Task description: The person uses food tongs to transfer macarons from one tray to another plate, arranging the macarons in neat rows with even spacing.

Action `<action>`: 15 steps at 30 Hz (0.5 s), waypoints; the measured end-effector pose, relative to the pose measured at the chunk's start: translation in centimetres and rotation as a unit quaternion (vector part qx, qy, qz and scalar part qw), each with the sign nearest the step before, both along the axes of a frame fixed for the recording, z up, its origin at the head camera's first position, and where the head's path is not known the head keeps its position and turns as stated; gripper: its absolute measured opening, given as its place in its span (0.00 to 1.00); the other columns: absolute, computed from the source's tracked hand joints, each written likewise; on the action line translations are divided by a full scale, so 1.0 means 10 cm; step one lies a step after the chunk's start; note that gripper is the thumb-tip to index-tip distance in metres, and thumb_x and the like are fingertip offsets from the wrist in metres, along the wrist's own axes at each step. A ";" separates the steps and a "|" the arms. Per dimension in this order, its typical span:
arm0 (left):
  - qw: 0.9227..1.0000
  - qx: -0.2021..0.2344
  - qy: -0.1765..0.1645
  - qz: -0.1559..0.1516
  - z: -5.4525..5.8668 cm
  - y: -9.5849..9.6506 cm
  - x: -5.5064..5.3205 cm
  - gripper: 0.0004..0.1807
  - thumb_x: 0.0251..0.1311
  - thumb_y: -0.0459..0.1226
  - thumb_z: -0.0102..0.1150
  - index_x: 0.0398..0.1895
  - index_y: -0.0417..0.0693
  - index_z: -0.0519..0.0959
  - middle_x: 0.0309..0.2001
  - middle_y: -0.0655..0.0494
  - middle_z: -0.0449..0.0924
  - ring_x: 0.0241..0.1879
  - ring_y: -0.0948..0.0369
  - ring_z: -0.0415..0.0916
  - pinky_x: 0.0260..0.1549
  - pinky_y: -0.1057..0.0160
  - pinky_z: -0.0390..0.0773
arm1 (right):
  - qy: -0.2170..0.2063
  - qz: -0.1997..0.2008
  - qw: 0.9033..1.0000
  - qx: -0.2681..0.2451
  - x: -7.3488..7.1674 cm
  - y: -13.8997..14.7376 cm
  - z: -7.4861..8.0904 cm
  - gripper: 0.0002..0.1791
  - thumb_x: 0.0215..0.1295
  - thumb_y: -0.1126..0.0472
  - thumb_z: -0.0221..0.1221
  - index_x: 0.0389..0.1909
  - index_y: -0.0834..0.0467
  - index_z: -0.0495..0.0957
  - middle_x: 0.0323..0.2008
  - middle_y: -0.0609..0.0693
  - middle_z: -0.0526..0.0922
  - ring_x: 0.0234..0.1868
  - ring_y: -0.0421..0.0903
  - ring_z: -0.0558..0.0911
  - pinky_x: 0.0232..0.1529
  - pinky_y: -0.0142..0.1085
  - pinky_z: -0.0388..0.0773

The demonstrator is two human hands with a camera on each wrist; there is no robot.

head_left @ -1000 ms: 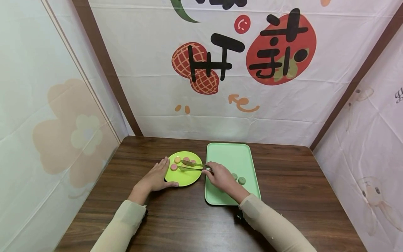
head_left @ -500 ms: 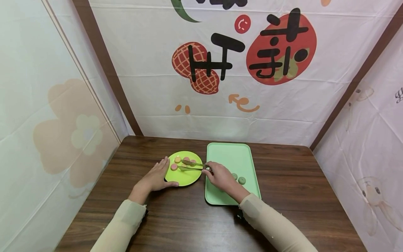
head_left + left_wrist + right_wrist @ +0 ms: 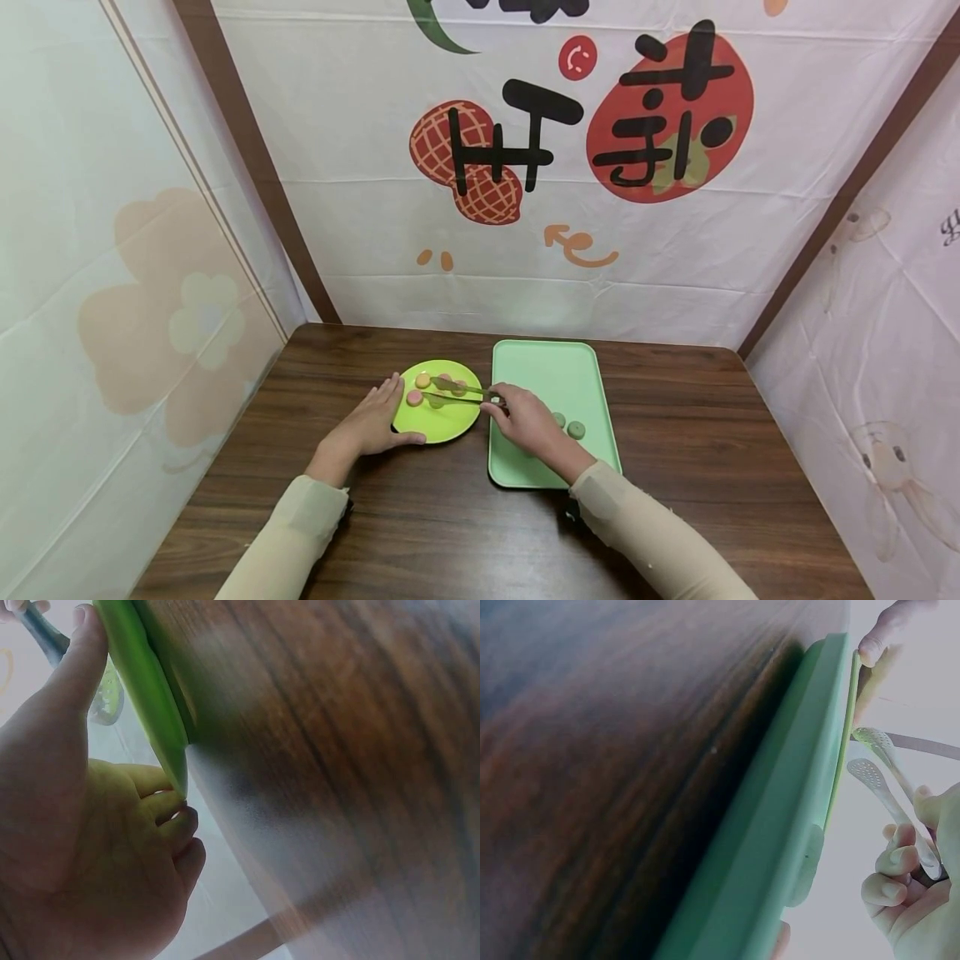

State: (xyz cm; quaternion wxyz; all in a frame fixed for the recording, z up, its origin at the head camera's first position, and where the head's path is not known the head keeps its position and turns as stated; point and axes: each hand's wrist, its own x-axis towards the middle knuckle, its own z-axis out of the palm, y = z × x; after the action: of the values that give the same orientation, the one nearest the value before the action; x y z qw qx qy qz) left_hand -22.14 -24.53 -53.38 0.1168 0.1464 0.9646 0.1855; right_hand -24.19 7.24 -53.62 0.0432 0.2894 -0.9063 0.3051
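My left hand (image 3: 372, 421) rests against the left side of the lime-green plate (image 3: 452, 429), thumb on its near rim and fingers along its edge. Pink macarons (image 3: 415, 397) and a yellow macaron (image 3: 423, 381) lie on this plate. In my right hand (image 3: 522, 417) I hold tongs (image 3: 468, 400), their arms apart over the plate. The right wrist view shows the perforated ends of the tongs (image 3: 867, 774). Partly covered by the tongs is a yellowish-green round piece (image 3: 437, 402). Two green macarons (image 3: 576, 430) sit on the mint-green tray (image 3: 545, 367), below my right forearm.
The tray stands just right of the plate on a dark wood table (image 3: 465, 533). Behind the table hangs a printed white cloth (image 3: 375, 233), with further cloth walls at left and right.
The tongs have shifted slightly toward the far side of the plate, and the yellowish-green piece shows more below their near arm. My left hand stays in place.
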 end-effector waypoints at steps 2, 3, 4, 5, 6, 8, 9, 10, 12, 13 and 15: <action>1.000 -0.001 0.001 -0.001 0.00 0.00 0.00 0.70 0.63 0.68 0.68 0.85 0.26 0.43 0.85 0.30 0.38 0.85 0.38 0.40 0.84 0.40 0.45 | -0.003 -0.002 1.000 -0.004 0.00 0.01 0.01 0.21 0.81 0.50 0.61 0.60 0.63 0.83 0.45 0.53 0.89 0.43 0.48 0.88 0.42 0.45 0.88; 1.000 -0.001 0.002 -0.001 0.00 0.00 0.00 0.70 0.63 0.68 0.68 0.85 0.26 0.43 0.85 0.30 0.38 0.85 0.38 0.40 0.84 0.40 0.45 | -0.005 -0.004 1.000 -0.005 0.01 0.02 0.01 0.22 0.81 0.50 0.61 0.61 0.63 0.83 0.46 0.54 0.89 0.43 0.48 0.89 0.43 0.45 0.88; 1.000 -0.001 0.001 0.000 -0.01 0.00 0.00 0.70 0.63 0.68 0.68 0.85 0.26 0.43 0.85 0.30 0.38 0.85 0.38 0.40 0.84 0.40 0.45 | -0.005 -0.006 1.000 -0.005 0.01 0.03 0.02 0.22 0.81 0.50 0.61 0.61 0.63 0.83 0.46 0.54 0.89 0.44 0.49 0.89 0.43 0.45 0.88; 1.000 0.000 0.001 0.000 -0.01 0.00 0.00 0.70 0.63 0.68 0.68 0.85 0.26 0.43 0.85 0.30 0.38 0.85 0.38 0.40 0.84 0.40 0.45 | -0.006 -0.008 1.000 -0.008 0.01 0.04 0.02 0.22 0.81 0.50 0.61 0.61 0.63 0.83 0.46 0.54 0.89 0.44 0.49 0.89 0.43 0.46 0.88; 1.000 0.000 0.001 0.001 -0.01 0.00 0.00 0.70 0.63 0.68 0.68 0.85 0.26 0.42 0.85 0.30 0.38 0.85 0.38 0.39 0.84 0.40 0.45 | -0.007 -0.010 1.000 -0.011 0.01 0.05 0.03 0.22 0.81 0.51 0.62 0.62 0.63 0.83 0.46 0.54 0.89 0.44 0.50 0.90 0.43 0.46 0.89; 1.000 0.000 0.000 0.001 -0.01 0.00 0.00 0.70 0.63 0.68 0.68 0.85 0.26 0.42 0.85 0.30 0.38 0.85 0.38 0.39 0.84 0.40 0.45 | -0.008 -0.017 1.000 -0.018 0.03 0.07 0.04 0.21 0.80 0.51 0.63 0.62 0.63 0.83 0.46 0.54 0.90 0.44 0.49 0.90 0.43 0.46 0.89; 1.000 0.001 -0.001 0.001 -0.01 0.00 0.00 0.70 0.63 0.68 0.68 0.85 0.26 0.42 0.85 0.30 0.38 0.86 0.38 0.39 0.84 0.40 0.45 | -0.009 -0.020 1.000 -0.022 0.03 0.09 0.05 0.21 0.80 0.52 0.63 0.61 0.63 0.83 0.45 0.54 0.90 0.44 0.49 0.90 0.42 0.45 0.89; 1.000 0.002 0.000 0.002 -0.02 0.00 0.00 0.70 0.63 0.68 0.68 0.85 0.26 0.42 0.85 0.30 0.38 0.86 0.38 0.39 0.84 0.40 0.45 | -0.009 -0.023 0.999 -0.023 0.04 0.10 0.06 0.20 0.80 0.52 0.63 0.61 0.63 0.83 0.44 0.53 0.90 0.42 0.48 0.89 0.41 0.44 0.88; 1.000 0.002 0.000 0.002 -0.02 0.00 0.00 0.71 0.63 0.68 0.68 0.85 0.26 0.42 0.85 0.30 0.38 0.85 0.38 0.39 0.84 0.40 0.45 | -0.010 -0.029 0.999 -0.028 0.04 0.14 0.06 0.20 0.80 0.52 0.63 0.60 0.62 0.84 0.41 0.51 0.89 0.38 0.44 0.87 0.37 0.41 0.86; 1.000 0.002 0.000 0.002 -0.01 0.00 0.00 0.71 0.63 0.68 0.68 0.85 0.26 0.42 0.85 0.30 0.38 0.85 0.38 0.39 0.84 0.40 0.45 | -0.010 -0.031 0.999 -0.028 0.05 0.16 0.07 0.19 0.80 0.51 0.63 0.59 0.62 0.84 0.40 0.50 0.88 0.37 0.43 0.86 0.36 0.40 0.85; 1.000 0.002 0.001 0.003 -0.01 0.01 0.00 0.71 0.63 0.68 0.68 0.85 0.26 0.42 0.85 0.29 0.38 0.85 0.38 0.39 0.84 0.40 0.45 | -0.010 -0.034 0.999 -0.029 0.05 0.21 0.07 0.19 0.80 0.51 0.63 0.58 0.62 0.84 0.37 0.48 0.87 0.35 0.41 0.84 0.34 0.39 0.83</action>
State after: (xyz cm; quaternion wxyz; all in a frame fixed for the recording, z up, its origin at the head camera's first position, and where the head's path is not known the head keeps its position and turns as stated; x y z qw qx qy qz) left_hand -22.15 -24.48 -53.46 0.1153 0.1435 0.9649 0.1874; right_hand -23.72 9.36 -52.95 0.0531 0.2541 -0.9068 0.3322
